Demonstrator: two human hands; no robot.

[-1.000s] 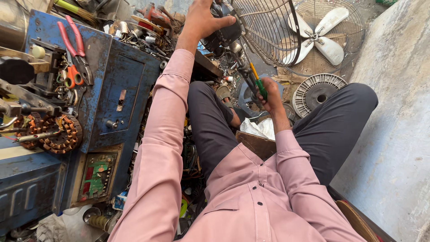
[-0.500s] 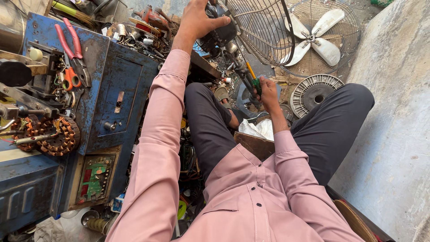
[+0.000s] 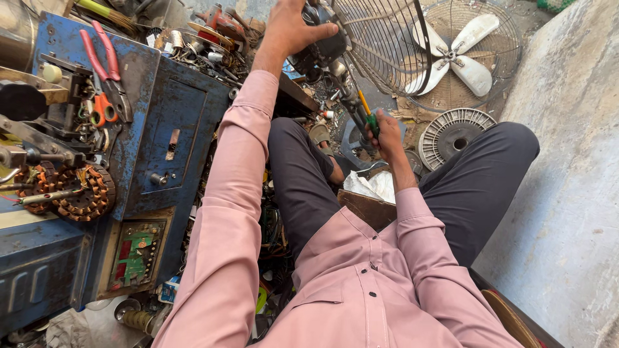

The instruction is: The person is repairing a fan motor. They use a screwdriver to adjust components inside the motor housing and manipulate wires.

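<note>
My left hand (image 3: pixel 291 26) reaches up and grips the dark motor housing (image 3: pixel 322 48) of a fan at the top of the view. A wire fan guard (image 3: pixel 387 45) hangs from that motor. My right hand (image 3: pixel 387 135) is closed around a screwdriver with a green and yellow handle (image 3: pixel 369 116), its shaft angled up toward the neck below the motor. Both arms wear pink sleeves. I sit with dark trousers, knees spread.
A blue metal cabinet (image 3: pixel 161 122) stands at left with red pliers (image 3: pixel 103 61), orange-handled cutters (image 3: pixel 102 111) and a copper-wound stator (image 3: pixel 80 193) on it. A second guard with white fan blades (image 3: pixel 471 55) and a round ribbed cover (image 3: pixel 451 135) lie ahead. A concrete wall (image 3: pixel 567 174) rises at right.
My left hand has stayed on the motor housing. My right hand with the screwdriver has shifted slightly up toward the fan's neck. The view has tilted a little.
</note>
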